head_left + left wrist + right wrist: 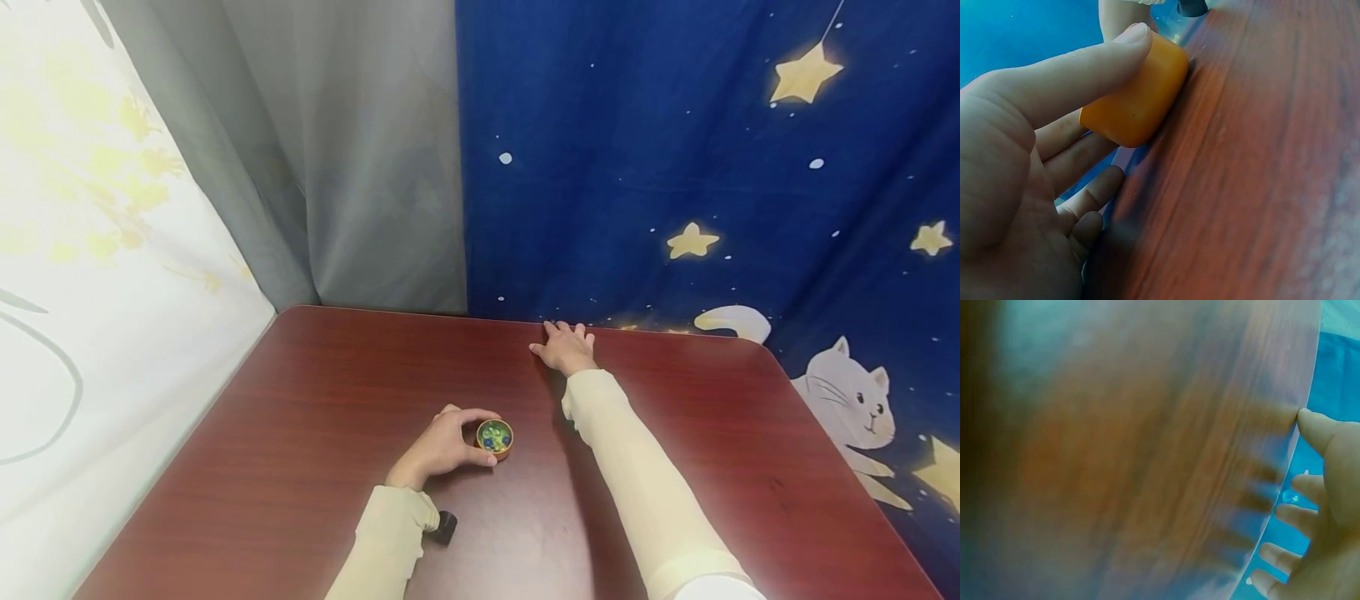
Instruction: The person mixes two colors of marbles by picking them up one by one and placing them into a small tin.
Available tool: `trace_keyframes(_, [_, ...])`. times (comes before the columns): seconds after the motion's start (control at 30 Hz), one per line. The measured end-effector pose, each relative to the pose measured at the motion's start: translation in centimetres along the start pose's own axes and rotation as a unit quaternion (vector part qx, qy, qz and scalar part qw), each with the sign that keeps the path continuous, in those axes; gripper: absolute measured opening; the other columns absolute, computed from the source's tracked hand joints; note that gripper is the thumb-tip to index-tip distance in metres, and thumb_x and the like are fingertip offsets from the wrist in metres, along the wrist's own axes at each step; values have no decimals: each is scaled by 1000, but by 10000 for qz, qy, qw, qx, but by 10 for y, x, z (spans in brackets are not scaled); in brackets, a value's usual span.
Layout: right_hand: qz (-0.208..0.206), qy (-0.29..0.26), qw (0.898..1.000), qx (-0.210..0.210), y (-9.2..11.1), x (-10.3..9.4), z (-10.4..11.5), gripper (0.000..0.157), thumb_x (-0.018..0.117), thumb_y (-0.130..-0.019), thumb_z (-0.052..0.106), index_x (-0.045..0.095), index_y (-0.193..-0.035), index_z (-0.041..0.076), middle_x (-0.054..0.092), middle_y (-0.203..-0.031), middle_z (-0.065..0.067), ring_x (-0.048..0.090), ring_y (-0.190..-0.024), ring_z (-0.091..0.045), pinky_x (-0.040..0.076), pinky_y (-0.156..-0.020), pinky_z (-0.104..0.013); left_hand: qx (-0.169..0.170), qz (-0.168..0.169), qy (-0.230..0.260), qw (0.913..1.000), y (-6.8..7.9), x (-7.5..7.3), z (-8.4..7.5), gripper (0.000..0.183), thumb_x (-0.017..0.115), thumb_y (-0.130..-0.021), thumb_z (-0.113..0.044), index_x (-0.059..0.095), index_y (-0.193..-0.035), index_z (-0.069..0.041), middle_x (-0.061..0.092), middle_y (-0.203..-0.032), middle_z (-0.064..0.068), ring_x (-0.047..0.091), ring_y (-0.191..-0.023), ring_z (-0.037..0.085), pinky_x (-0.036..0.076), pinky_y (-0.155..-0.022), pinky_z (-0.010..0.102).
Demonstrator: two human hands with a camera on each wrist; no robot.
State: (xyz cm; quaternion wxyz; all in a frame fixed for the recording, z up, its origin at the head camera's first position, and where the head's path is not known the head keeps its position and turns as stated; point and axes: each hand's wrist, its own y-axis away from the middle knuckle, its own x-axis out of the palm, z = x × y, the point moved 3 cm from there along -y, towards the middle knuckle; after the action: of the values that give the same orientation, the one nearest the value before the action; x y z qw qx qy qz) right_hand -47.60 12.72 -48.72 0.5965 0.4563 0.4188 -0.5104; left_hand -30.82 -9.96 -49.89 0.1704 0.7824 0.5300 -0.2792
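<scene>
My left hand (442, 444) grips a small round orange dish (505, 455) near the middle of the table, thumb on the near side and fingers on the far side. Green and blue glassy bits (496, 434) show inside it from above. The left wrist view has the thumb pressed along the dish's smooth, rounded orange wall (1144, 94), which sits at or just above the wood; the lower fingers are loosely bent. My right hand (570, 350) reaches to the table's far edge, fingers spread and holding nothing. In the right wrist view its thumb meets the edge.
The reddish-brown wooden table (337, 383) has rounded far corners. Behind it hang a grey curtain (382, 167) and a blue curtain (600, 167) with stars and a cat; a white patterned cloth (150, 292) is at left. A black device (444, 527) sits at my left wrist.
</scene>
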Motion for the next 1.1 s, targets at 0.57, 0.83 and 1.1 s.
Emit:
trace_keyframes(0.57, [-758,-202,9963,-357,9,-4,0,50,68,-90,29,56,-137,17,58,-131,-12,43,-111,-34,31,-87,-47,70,-23,24,10000,0,1,4,62,92,-62,-33,68,-120,-30,58,-98,-8,45,-96,17,40,-83,40])
trace_keyframes(0.83, [-1166,-792,9889,-479,17,-7,-2,38,72,-87,20,65,-124,16,67,-111,-8,49,-110,-33,33,-88,-47,36,1,52,10000,0,1,4,62,92,-63,-32,68,-120,-30,58,-97,-7,44,-94,17,40,-82,39])
trace_keyframes(1.1, [-1330,-1447,9797,-403,26,-8,-4,31,75,-85,18,68,-115,14,68,-99,-6,59,-100,-27,35,-90,-48,158,-41,-35,9999,-1,0,3,63,93,-61,-32,69,-119,-28,59,-95,-7,45,-93,17,39,-82,39])
